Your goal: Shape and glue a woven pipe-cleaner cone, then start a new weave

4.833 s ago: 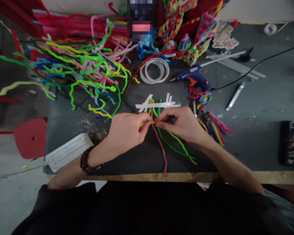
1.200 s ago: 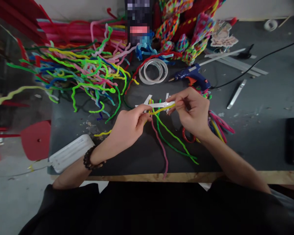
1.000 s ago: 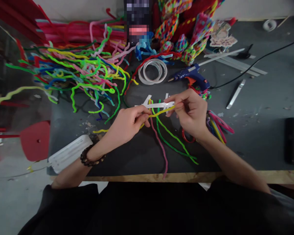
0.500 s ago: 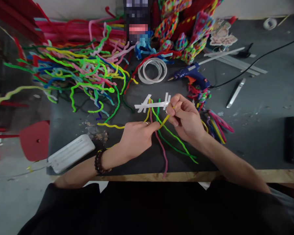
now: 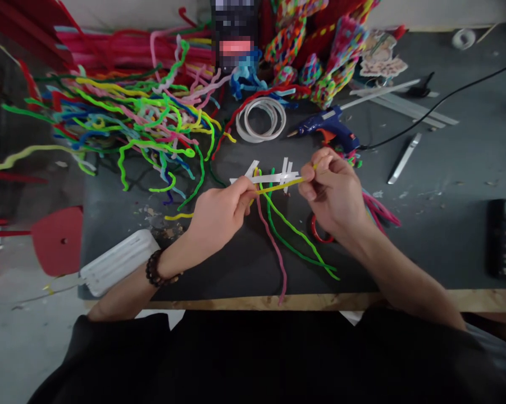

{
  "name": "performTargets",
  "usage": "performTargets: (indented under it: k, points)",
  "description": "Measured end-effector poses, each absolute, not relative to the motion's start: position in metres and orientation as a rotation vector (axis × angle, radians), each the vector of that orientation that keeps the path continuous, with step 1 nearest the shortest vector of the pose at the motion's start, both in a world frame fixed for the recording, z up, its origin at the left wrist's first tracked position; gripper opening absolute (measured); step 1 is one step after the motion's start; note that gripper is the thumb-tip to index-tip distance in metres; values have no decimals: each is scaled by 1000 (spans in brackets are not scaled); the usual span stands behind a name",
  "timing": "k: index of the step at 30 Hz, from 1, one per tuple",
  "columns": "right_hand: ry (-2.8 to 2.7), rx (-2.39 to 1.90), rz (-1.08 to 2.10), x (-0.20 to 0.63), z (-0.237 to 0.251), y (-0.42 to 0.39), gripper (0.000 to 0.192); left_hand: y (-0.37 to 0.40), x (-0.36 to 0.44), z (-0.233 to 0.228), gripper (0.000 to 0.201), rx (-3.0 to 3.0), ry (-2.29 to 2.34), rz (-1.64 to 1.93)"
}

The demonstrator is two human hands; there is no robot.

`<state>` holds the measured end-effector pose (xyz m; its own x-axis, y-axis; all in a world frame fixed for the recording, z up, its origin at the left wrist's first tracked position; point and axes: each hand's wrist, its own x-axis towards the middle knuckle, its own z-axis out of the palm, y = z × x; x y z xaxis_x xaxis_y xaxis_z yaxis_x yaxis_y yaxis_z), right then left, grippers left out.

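Note:
A yellow pipe cleaner [image 5: 278, 185] runs taut between my two hands over the dark table [image 5: 425, 235]. My left hand [image 5: 221, 210] pinches it near its middle; its loose tail lies to the left. My right hand [image 5: 334, 193] pinches the other end between thumb and fingers. Under the hands, a pink pipe cleaner [image 5: 273, 247] and two green pipe cleaners [image 5: 303, 247] are held down at their tops by white tape strips [image 5: 272, 177] and trail toward the table's front edge.
A big tangle of coloured pipe cleaners [image 5: 130, 123] fills the back left. Tape rolls [image 5: 261, 119], a blue glue gun [image 5: 326, 126] with a black cord, woven pipe-cleaner pieces [image 5: 320, 56], a red ring [image 5: 320, 230], a white case [image 5: 118, 261] and a phone [image 5: 505, 238] lie around.
My right hand rose and pulled the yellow pipe cleaner's end up and to the right, drawing it straight again. My left hand shifted up-left, still gripping it.

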<state>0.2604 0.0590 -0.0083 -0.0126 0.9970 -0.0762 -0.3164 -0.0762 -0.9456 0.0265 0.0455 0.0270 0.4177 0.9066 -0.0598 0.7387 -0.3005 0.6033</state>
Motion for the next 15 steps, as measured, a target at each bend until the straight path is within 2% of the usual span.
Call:
performTargets:
  k: [8, 12, 15]
  points:
    - [-1025, -940, 1364, 244, 16, 37, 35, 43, 28, 21, 34, 2442, 1467, 194]
    - [-1214, -815, 1307, 236, 19, 15, 23, 56, 21, 26, 28, 2272, 1410, 298]
    - [-1155, -724, 1303, 235, 17, 17, 17, 57, 17, 27, 29, 2294, 1438, 291]
